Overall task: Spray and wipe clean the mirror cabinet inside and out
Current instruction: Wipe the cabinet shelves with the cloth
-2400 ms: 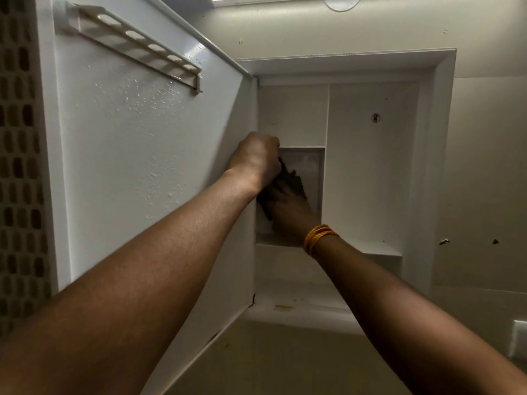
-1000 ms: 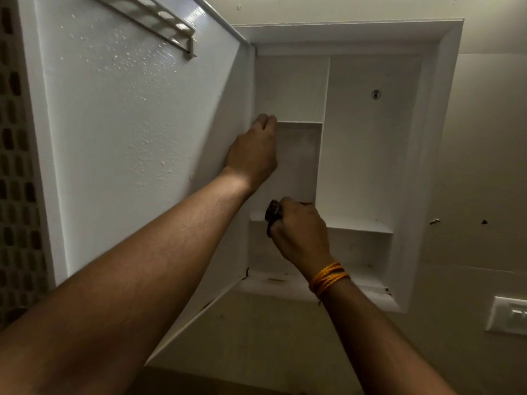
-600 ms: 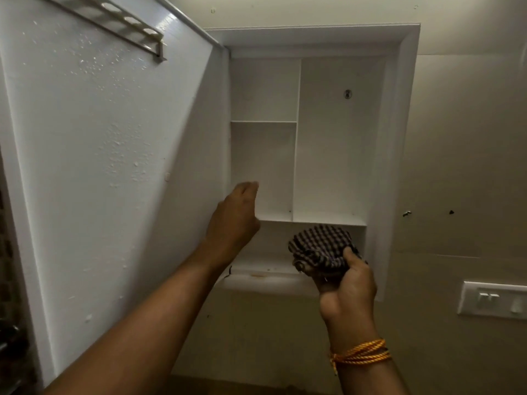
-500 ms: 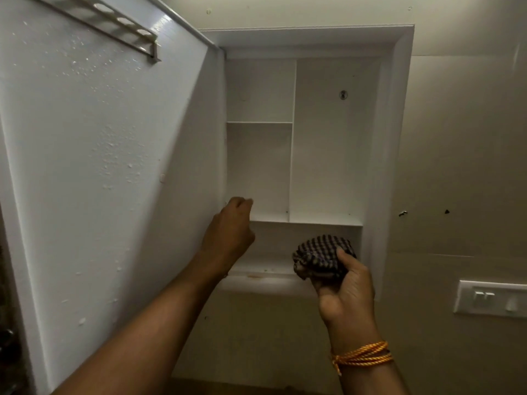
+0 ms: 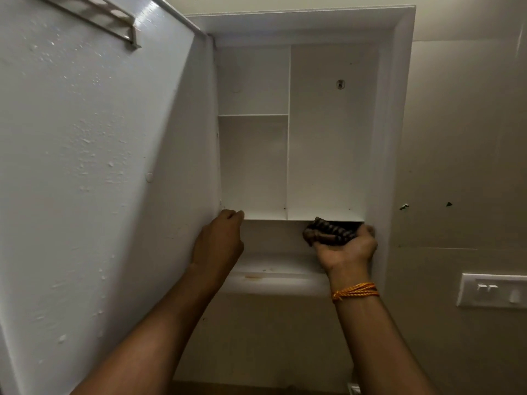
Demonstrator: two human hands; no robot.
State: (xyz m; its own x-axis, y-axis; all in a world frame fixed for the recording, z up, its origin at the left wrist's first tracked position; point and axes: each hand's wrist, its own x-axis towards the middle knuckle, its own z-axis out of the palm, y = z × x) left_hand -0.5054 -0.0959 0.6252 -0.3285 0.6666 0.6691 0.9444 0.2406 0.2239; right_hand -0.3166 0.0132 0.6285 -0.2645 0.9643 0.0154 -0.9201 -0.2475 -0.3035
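The mirror cabinet (image 5: 399, 109) is wall-mounted and white; its door (image 5: 99, 166) stands swung open to the left, inner face toward the camera, speckled with droplets; a perforated metal rack (image 5: 94, 12) is fixed near the top of that inner face.

The interior is divided by an upright partition (image 5: 289, 132); the left side carries a short upper shelf (image 5: 253, 114); a full-width lower shelf (image 5: 299, 216) spans both sides; beneath it lies a shallow bottom compartment above the cabinet floor (image 5: 271, 276), which carries a small brownish stain near its front edge; a single screw fitting (image 5: 340, 84) is set in the back panel of the right side.

The right hand (image 5: 349, 248), palm upward, has its grip closed round a bunched dark checked cloth (image 5: 328, 232); the cloth sits in the right end of the bottom compartment, touching the underside of the lower shelf; an orange thread band (image 5: 355, 290) encircles the right wrist.

The left hand (image 5: 221, 242) is at the left end of the lower shelf, beside the hinge edge of the door; its fingers are curled at the shelf's front edge; whether the grip closes on the shelf cannot be told.

A white switch plate (image 5: 492, 290) is mounted on the wall to the lower right of the cabinet; no brand, label or legible writing shows on any surface.
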